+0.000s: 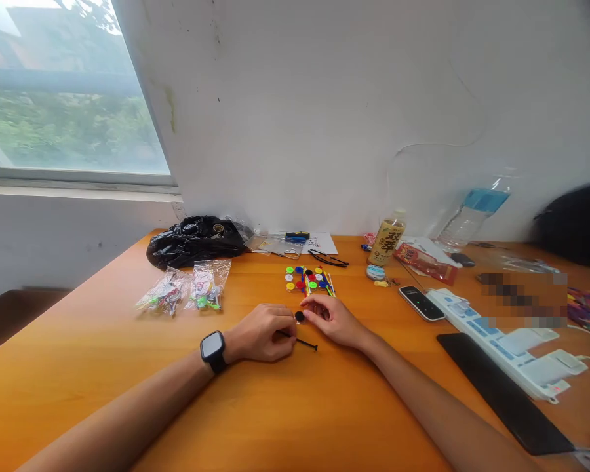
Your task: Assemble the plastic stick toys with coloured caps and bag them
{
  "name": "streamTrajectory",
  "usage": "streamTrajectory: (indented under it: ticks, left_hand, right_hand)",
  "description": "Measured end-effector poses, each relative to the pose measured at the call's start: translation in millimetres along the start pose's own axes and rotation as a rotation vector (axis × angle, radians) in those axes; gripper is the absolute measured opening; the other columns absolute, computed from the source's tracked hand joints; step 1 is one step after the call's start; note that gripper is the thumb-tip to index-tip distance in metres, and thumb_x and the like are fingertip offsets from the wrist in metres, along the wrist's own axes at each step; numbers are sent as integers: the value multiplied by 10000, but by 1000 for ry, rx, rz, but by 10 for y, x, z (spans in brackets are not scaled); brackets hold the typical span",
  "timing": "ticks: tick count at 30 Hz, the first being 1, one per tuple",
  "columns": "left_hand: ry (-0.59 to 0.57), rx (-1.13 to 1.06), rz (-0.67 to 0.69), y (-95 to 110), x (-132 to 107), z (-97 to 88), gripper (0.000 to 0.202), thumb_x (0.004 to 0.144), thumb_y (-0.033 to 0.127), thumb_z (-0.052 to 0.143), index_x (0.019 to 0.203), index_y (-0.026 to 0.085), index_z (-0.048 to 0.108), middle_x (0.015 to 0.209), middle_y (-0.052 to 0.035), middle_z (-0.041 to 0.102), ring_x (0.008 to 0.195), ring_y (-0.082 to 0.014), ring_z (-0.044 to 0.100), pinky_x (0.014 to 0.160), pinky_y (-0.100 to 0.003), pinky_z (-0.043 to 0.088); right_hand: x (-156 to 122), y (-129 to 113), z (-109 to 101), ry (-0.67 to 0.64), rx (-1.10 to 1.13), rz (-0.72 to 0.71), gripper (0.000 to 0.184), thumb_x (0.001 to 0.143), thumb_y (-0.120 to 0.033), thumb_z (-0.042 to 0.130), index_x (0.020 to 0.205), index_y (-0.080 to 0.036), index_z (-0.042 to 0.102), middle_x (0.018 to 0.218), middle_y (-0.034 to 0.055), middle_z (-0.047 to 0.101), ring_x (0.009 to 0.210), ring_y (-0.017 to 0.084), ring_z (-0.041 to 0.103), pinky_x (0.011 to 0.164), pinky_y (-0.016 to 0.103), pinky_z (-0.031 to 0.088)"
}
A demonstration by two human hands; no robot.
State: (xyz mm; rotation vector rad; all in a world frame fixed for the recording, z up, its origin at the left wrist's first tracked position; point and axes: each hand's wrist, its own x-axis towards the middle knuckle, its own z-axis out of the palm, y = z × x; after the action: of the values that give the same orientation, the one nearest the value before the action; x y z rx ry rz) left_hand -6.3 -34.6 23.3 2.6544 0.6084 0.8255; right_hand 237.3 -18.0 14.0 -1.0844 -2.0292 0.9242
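Note:
My left hand (265,333), with a watch on its wrist, is closed around a thin black stick (307,344) whose free end points right, just over the table. A small round black disc (299,316) sits between the two hands, at the fingertips of my right hand (335,321). The right thumb and forefinger are curled at the disc's edge and appear to hold it. Just beyond the hands lie rows of coloured discs (290,286) in green, white, yellow, red, blue and black. Coloured sticks (330,283) lie among them and at their right.
Two clear bags of coloured parts (164,293) and a black plastic bag (196,241) lie at left. Glasses (328,258) rest at the back. Rightward stand a drink bottle (387,239), a water bottle (472,213), a white device (421,303) and a power strip (501,344).

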Motion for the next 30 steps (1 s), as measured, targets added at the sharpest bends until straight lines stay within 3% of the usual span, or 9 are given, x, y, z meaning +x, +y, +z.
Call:
streamTrajectory:
  ticks: [3,6,9,14,19,23,30]
  left_hand:
    - [101,34,-29,-19,-5,8,70,899,197,616,850,199,666,749,-24,684,664,-146,610,638,-260,446]
    - [211,57,-41,-50,-12,15,121,956,230,613,859,192,674,752,-32,685,652,-135,610,617,-248,446]
    - [279,38,-35,-71,-13,13,124,1004,209,596,960,189,710,841,-49,730,746,-143,665,691,-246,501]
    - [321,21,-69,-114,-9,19,171,1051,214,572,1093,202,737,984,-62,770,869,-157,709,803,-267,550]
    - [198,6,-125,-170,-3,39,226,1055,239,560,1186,223,743,1035,-66,759,906,-166,714,808,-264,563]
    - [131,60,-141,-155,6,25,258,1046,236,541,1173,237,765,994,-63,757,876,-169,708,786,-265,557]
    - [87,84,-113,-127,22,22,291,1031,190,498,1181,235,744,1038,-74,743,920,-184,682,820,-290,539]
  right_hand:
    - [-20,-53,-31,38,0,-36,269,1007,-418,607,938,-181,714,818,27,664,666,142,502,618,274,390]
    - [-53,-129,-39,-30,32,-12,313,1008,-452,615,901,-183,733,791,24,672,667,142,519,619,270,388]
    - [-72,-193,-22,-89,105,25,310,1007,-465,618,966,-182,740,856,36,709,730,157,580,672,271,434]
    - [-38,-198,-34,-44,193,55,314,988,-475,634,954,-174,718,893,45,719,771,162,604,711,270,450]
    - [27,-59,-72,-8,202,171,326,866,-484,733,829,-164,683,718,0,622,628,122,509,589,247,357]
    - [45,-8,-34,-51,325,326,359,786,-502,770,862,-174,644,571,-46,555,498,96,425,502,228,283]
    - [38,2,22,-36,312,359,365,778,-505,780,838,-174,639,615,-20,605,474,89,439,456,219,299]
